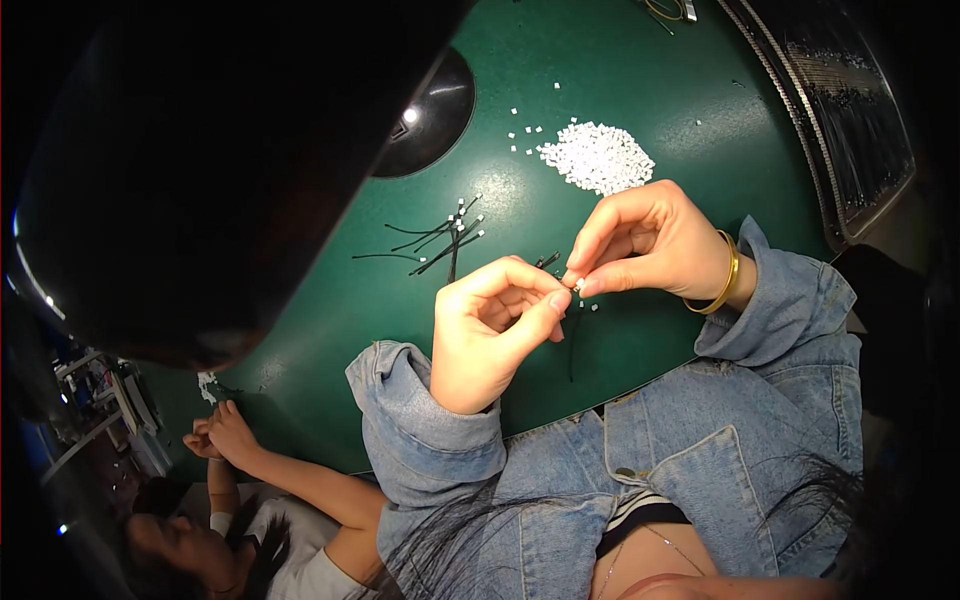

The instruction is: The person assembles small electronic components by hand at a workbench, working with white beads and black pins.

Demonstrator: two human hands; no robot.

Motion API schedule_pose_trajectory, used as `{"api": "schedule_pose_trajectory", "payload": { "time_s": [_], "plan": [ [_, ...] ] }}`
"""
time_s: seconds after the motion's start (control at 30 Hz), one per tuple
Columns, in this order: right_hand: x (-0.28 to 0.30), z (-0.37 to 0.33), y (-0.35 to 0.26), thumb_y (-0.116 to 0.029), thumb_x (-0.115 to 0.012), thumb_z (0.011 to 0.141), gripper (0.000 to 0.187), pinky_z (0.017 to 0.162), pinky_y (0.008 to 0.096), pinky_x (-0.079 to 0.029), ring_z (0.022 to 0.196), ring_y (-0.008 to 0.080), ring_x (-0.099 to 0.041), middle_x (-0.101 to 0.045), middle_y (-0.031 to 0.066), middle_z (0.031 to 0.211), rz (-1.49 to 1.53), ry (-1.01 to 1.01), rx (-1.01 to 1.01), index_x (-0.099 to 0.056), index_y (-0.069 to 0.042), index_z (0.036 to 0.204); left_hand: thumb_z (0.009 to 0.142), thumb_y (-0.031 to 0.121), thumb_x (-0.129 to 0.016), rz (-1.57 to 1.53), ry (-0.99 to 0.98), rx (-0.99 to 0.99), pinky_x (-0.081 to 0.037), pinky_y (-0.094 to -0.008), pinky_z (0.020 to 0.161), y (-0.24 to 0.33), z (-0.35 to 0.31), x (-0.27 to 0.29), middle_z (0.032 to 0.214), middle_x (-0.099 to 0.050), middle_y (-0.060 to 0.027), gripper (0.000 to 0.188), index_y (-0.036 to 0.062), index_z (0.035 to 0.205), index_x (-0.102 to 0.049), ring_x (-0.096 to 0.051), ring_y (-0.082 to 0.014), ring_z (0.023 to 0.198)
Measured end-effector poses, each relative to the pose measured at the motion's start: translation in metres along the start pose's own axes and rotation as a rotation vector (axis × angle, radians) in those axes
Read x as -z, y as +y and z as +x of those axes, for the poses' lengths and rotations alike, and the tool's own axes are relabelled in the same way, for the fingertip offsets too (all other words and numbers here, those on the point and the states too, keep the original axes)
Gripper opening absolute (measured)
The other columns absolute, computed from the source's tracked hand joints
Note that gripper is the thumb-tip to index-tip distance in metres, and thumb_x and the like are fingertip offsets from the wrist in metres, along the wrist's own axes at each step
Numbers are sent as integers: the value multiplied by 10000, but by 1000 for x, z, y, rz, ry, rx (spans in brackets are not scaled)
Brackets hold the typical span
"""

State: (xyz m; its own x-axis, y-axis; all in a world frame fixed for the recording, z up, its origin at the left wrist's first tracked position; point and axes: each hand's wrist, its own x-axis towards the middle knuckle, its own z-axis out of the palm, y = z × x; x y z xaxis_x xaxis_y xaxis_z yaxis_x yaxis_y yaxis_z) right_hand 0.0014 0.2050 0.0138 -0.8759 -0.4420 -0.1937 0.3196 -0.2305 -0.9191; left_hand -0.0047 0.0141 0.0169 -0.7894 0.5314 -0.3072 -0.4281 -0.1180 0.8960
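My left hand [495, 330] pinches a thin black wire [572, 350] between thumb and index finger, and the wire's tail hangs down below the fingertips. Thumb and index finger of my right hand [655, 245] close on a small white connector housing [580, 285]. The two pinches meet, so the wire's tip is hidden. Beyond my right hand lies a pile of white connector housings [603, 158]. Several black wires with white ends [455, 232] lie crossed to the left of it. Partly behind my fingers are more dark wire ends [546, 261].
A green tabletop [640, 60] carries everything. At the upper left, a large dark shape [200, 170] blocks the view beside a round black base [435, 115]. A tray of black wires [840, 110] stands far right. Another person's hands [225, 432] work at lower left.
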Motion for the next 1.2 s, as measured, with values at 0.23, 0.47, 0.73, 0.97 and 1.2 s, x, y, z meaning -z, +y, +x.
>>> {"api": "schedule_pose_trajectory", "payload": {
  "time_s": [0.23, 0.47, 0.73, 0.97, 1.2],
  "plan": [
    [-2, -2, 2, -6, -643, 720, 110, 722, 236, -488, 786, 133, -605, -626, 69, 801, -132, 26, 80, -615, 4, 826, 769, -13, -558, 56, 23, -32, -417, -213, 518, -2, -2, -1, 701, -543, -68, 27, -29, 770, -536, -537, -118, 569],
    [-2, -1, 10, -12, -661, 677, 127, 608, 226, -483, 700, 144, -614, -628, 41, 741, -645, 74, 508, -637, -45, 797, 768, -32, -561, 198, 48, -119, -430, -204, 542, -10, -3, 0, 706, -546, -65, 29, -33, 768, -531, -541, -102, 588],
    [-3, -1, 9, 35, -671, 639, 124, 569, 241, -490, 661, 184, -616, -633, 84, 725, -758, 83, 604, -625, -19, 740, 762, -48, -563, 335, 47, -148, -441, -202, 568, -10, -3, -1, 697, -560, -58, 36, -38, 779, -533, -549, -97, 609],
    [-4, -2, 6, 29, -677, 639, 124, 568, 237, -475, 663, 173, -609, -630, 88, 733, -619, 119, 399, -636, -19, 745, 770, -32, -559, 239, 48, -111, -446, -208, 568, -9, -3, -2, 691, -575, -75, 34, -43, 798, -541, -560, -111, 607],
    [2, -3, 10, -51, -663, 691, 76, 601, 219, -458, 673, 136, -597, -623, 55, 729, -458, 41, 329, -648, -34, 764, 778, -12, -548, -41, -13, -17, -457, -233, 555, -7, -3, -3, 699, -584, -92, 43, -45, 805, -553, -578, -149, 603]
  ]
}}
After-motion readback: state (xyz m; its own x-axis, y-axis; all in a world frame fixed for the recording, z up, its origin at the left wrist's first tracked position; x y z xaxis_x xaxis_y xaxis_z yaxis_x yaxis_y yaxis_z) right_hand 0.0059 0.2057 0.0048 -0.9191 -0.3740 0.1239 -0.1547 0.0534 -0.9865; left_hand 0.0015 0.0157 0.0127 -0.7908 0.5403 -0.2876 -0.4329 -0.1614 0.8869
